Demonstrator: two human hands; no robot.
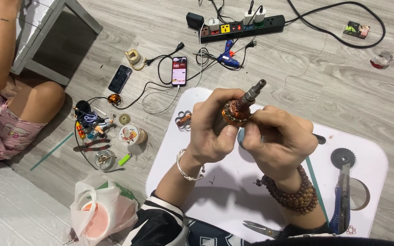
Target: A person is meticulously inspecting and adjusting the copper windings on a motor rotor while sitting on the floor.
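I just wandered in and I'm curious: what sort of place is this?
Likely a home floor used as a makeshift repair spot: both hands hold a motor armature over a small white table, with a power strip, glue gun and pliers on the wood-look floor.

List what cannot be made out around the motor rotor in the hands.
- Rotor, head view: lower body hidden by left hand and right hand.
- Scissors: handles hidden behind the right sleeve.
- Utility knife: lower end cut off near the bottom edge.
- Phone: screen too small to tell.

Both hands [215, 130] [277, 139] raised together, fingers [228, 133] curled tight.
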